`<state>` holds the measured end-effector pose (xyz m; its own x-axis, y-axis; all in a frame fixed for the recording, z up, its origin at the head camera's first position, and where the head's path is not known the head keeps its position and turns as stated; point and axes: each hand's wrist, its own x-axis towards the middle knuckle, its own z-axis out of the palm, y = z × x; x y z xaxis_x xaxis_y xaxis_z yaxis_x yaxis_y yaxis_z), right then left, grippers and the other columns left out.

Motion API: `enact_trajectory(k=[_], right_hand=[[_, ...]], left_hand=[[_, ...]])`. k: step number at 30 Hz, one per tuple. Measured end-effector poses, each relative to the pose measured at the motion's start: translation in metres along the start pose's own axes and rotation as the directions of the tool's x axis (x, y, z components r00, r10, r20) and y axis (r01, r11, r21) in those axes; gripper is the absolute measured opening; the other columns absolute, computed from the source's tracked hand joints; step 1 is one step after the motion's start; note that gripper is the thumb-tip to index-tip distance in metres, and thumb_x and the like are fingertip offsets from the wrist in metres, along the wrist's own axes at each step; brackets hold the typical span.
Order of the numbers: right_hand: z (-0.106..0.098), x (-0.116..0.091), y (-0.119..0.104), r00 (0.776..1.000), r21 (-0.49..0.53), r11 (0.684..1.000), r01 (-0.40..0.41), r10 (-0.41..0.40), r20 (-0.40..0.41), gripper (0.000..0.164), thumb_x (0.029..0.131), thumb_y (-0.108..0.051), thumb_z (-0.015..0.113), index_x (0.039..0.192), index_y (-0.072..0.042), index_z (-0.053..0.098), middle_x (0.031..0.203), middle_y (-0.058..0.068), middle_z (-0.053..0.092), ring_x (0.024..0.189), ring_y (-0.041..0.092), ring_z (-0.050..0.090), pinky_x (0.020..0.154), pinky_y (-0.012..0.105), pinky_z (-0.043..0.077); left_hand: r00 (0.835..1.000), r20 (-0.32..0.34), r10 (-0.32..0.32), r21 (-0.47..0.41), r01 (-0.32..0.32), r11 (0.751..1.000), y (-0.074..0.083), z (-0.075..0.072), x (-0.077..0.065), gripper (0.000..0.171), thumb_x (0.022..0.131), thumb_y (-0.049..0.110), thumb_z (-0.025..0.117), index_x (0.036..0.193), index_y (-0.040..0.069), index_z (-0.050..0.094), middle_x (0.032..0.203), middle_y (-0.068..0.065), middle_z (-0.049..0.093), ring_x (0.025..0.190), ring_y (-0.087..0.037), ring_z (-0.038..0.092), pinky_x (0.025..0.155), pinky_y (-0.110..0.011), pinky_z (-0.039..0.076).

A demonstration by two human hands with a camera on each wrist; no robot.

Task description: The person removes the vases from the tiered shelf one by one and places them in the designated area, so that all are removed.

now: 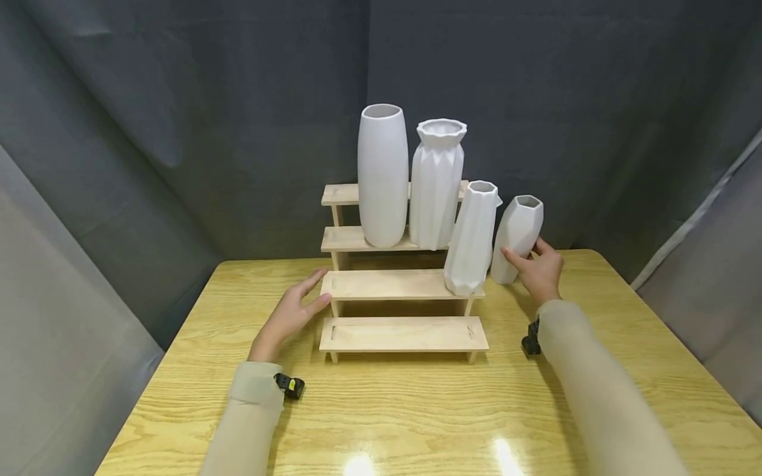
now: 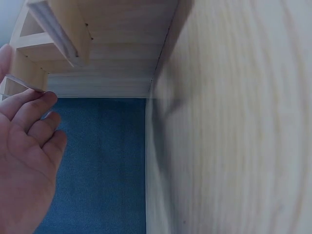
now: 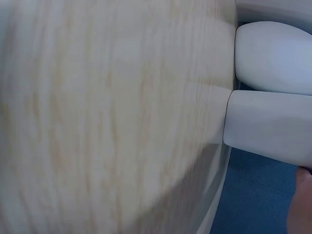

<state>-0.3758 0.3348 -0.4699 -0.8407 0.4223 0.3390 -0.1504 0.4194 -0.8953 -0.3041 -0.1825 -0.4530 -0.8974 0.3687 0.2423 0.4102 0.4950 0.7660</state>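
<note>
A short white faceted vase [image 1: 515,238] tilts slightly at the right of a stepped wooden stand [image 1: 381,284]. My right hand [image 1: 538,268] grips this vase, thumb in front and fingers round its far right side. In the right wrist view, the thumb [image 3: 301,200] meets the vase [image 3: 268,124] at the right edge. At the stand's left end, my left hand [image 1: 292,314] holds a shelf's end between thumb and fingers. Beneath that shelf edge, the left wrist view shows loosely bent fingers [image 2: 39,117]. Whether the right-hand vase touches the table is unclear.
On the stand stand a tall smooth vase [image 1: 383,178], a pleated vase with a flared rim [image 1: 437,188] and a fluted vase [image 1: 470,241] at the right end. A white tip shows behind the fluted vase. A dark curtain [image 1: 268,132] hangs behind the wooden table [image 1: 405,410].
</note>
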Motion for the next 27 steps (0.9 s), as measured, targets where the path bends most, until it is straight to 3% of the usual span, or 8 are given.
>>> enact_trajectory(k=[15, 27], right_hand=[[0.0, 0.009, -0.001, 1.0, -0.046, 0.999, 0.019, -0.018, 0.018, 0.068, 0.076, -0.044, 0.084, 0.128, -0.004, 0.063, 0.124, 0.015, 0.064, 0.109, 0.024, 0.057, 0.096, 0.045, 0.05], [-0.001, 0.012, 0.0, 0.998, -0.026, 0.999, 0.027, -0.025, 0.053, 0.07, 0.078, -0.04, 0.084, 0.132, -0.003, 0.06, 0.129, 0.017, 0.061, 0.114, 0.028, 0.057, 0.099, 0.048, 0.048]], left_hand=[[1.0, 0.009, -0.01, -0.009, 0.01, 1.0, 0.001, 0.001, -0.001, 0.065, 0.1, 0.04, 0.057, 0.157, 0.021, 0.031, 0.16, -0.004, 0.027, 0.147, -0.027, 0.022, 0.117, -0.051, 0.021], [1.0, 0.009, -0.01, -0.015, 0.01, 1.0, 0.001, 0.0, -0.001, 0.065, 0.1, 0.04, 0.058, 0.156, 0.021, 0.031, 0.16, -0.005, 0.027, 0.146, -0.028, 0.023, 0.117, -0.051, 0.02]])
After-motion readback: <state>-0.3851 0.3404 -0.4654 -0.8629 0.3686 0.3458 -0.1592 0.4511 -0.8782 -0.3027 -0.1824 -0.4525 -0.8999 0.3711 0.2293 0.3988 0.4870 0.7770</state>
